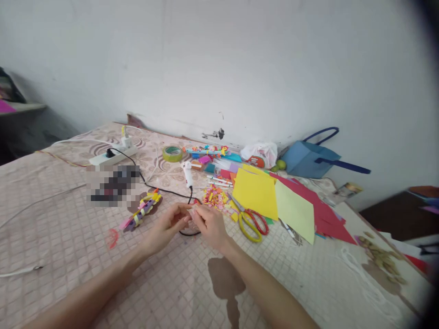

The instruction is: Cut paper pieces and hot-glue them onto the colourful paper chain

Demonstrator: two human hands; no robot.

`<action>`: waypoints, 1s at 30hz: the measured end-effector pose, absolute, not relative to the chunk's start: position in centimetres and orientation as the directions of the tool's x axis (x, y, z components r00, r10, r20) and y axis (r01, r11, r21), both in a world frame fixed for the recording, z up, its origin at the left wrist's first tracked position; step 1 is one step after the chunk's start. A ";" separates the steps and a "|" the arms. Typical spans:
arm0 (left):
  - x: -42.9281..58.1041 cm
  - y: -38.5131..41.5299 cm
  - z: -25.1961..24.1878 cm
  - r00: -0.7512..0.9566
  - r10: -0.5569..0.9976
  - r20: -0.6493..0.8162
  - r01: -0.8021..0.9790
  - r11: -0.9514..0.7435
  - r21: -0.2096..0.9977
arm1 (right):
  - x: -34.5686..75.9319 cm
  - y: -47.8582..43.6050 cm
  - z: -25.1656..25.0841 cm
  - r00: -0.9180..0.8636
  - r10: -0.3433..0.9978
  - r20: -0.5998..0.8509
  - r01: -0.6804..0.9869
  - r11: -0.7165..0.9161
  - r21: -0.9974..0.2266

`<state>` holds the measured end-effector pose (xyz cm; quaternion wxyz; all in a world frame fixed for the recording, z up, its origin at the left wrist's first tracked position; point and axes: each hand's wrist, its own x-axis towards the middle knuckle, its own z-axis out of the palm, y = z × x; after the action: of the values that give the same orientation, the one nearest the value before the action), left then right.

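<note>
My left hand (170,224) and my right hand (211,225) meet above the middle of the table, fingertips pinched together. Between them is a small pale piece, mostly hidden by the fingers and too small to name. Just beyond my hands lies a white hot glue gun (187,174) with its black cord running beneath them. A heap of tiny colourful paper bits (216,196) is right behind my right hand. To the right rest scissors with yellow handles (249,228) and scissors with red handles (262,221). Left of my left hand lies a decorated paper stick (142,210).
Yellow paper (255,192), pale green paper (295,208) and red sheets (320,219) spread to the right. Green tape (172,154) and a second decorated stick (206,150) lie farther back. A white power strip (113,156) is at back left, a blue bag (308,158) by the wall.
</note>
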<state>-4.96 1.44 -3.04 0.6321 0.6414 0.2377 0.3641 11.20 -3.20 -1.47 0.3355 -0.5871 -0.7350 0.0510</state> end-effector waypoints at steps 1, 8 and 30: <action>-5.0 1.4 -3.2 0.603 0.779 0.170 -0.130 -0.114 0.985 | 12.1 -3.6 -1.4 -0.053 0.900 0.433 0.846 0.271 -0.460; -5.1 1.1 -3.5 0.479 0.861 0.173 0.060 -0.229 0.972 | 23.6 -6.5 -1.3 0.272 0.883 0.382 0.905 -0.100 -0.414; -4.3 0.2 -3.7 0.464 0.859 0.215 0.193 -0.335 0.922 | 32.7 -8.2 -4.5 0.509 0.785 0.353 0.849 -0.389 -0.358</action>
<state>-4.30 0.19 -3.70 0.4494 0.7282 0.3610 0.3707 32.74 -8.16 -4.48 0.2526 -0.8311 -0.4914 -0.0628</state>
